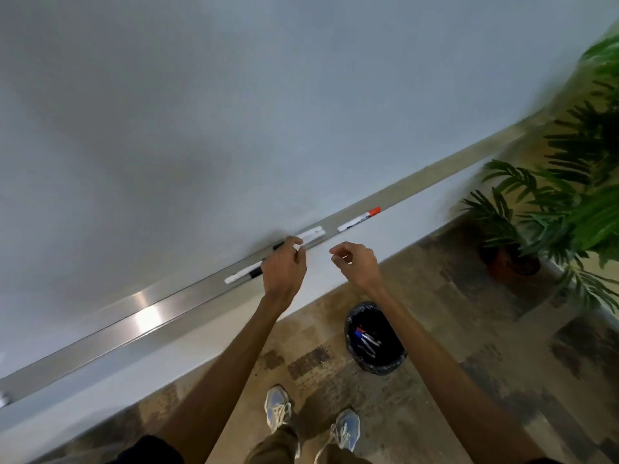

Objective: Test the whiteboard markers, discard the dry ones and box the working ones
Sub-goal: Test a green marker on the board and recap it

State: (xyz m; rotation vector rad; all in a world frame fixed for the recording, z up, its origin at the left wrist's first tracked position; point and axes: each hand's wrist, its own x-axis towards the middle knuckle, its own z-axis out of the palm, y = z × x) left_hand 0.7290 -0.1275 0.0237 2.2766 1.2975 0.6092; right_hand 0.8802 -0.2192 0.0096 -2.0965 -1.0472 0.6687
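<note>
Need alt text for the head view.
Left hand pinches a marker on the whiteboard tray; right hand hovers empty beside it. A red-capped marker and a black-capped marker lie nearby; a floor bin holds more.

No lettering can be read anywhere just now. The orange-capped marker [359, 220] on the tray [187, 304] has a dark band of print along its white barrel, but it's far too blurred to make out. The middle marker [311, 234] shows only faint grey smudges, unreadable too. Nothing legible shows on the black-capped marker [243, 275], and the markers in the bin [355, 316] are too small to tell.
</note>
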